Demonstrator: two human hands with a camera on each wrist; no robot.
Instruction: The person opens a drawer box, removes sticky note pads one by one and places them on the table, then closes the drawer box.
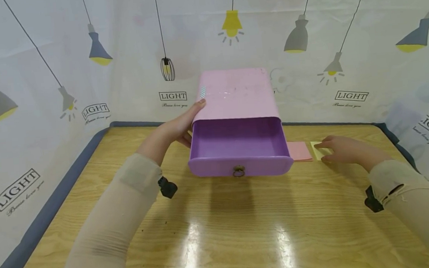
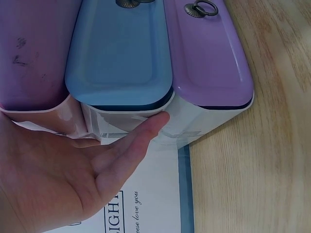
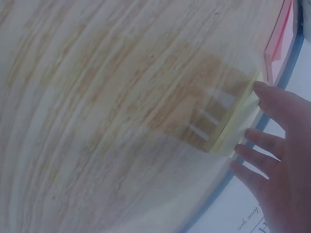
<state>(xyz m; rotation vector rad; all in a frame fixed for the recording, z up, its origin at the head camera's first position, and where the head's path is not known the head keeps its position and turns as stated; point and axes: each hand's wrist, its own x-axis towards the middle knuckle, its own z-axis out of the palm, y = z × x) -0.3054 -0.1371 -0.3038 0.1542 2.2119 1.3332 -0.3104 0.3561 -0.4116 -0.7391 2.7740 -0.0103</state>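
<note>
Backdrop sheet (image 1: 129, 40): whitish, printed with hanging lamps. Boxed lettering "LIGHT" (image 1: 173, 96), repeated; script beneath ends "love you", first word uncertain. 
Surface (image 1: 236, 232): wood-grained, blue-grey band along its edges. 
Drawer cabinet (image 1: 238, 93): pink top; stands mid-surface, toward the far edge. Top drawer (image 1: 209, 167) purple, pulled out, with a metal ring pull (image 1: 238, 171). 
Left wrist view only: a blue drawer front (image 2: 121, 58) and a lower purple drawer front (image 2: 211, 58), both pushed in. 
Pink pad (image 1: 299, 151): right of the cabinet, partly hidden by it in the head view. 
Yellow pad (image 1: 318, 153): just beside the pink pad, toward the far right corner. 
Left grip (image 1: 182, 126): spread wide against the cabinet's left side, thumb at the top edge. 
Right grip (image 1: 340, 150): wide, at the yellow pad; the right wrist view alone shows four digits, held apart, one touching the pad's edge.
</note>
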